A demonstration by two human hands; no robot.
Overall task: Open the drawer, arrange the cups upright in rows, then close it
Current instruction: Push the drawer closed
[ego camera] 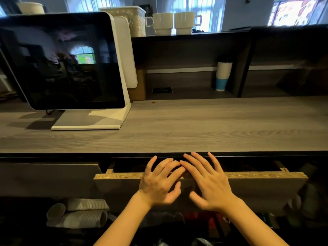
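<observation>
Head camera up, and I'm looking down at both hands laid flat over the top edge of the drawer point(200, 176), which stands pulled out only a little way from under the counter point(177, 128). My left hand point(159, 183) has its fingers spread and loose, gripping nothing, palm down across the raw chipboard edge of the drawer front. My right hand point(209, 185) sits just beside it, likewise splayed and empty, and the two sets of fingertips touch over the dark gap. Inside that gap it's too dark for me to make out any cups. Down at lower left, on a shelf under the counter, I see sleeves of ribbed paper cups point(79, 215) lying on their sides. Up on the counter at left stands a white-framed touchscreen point(62, 63), screen dark and tilted back on its stand. Against the back panel to the right stands a stack of white and blue cups point(222, 76), upright. On the high ledge behind, two white mugs point(174, 23) stand side by side, handles pointing outward, next to a patterned white container point(131, 20).
</observation>
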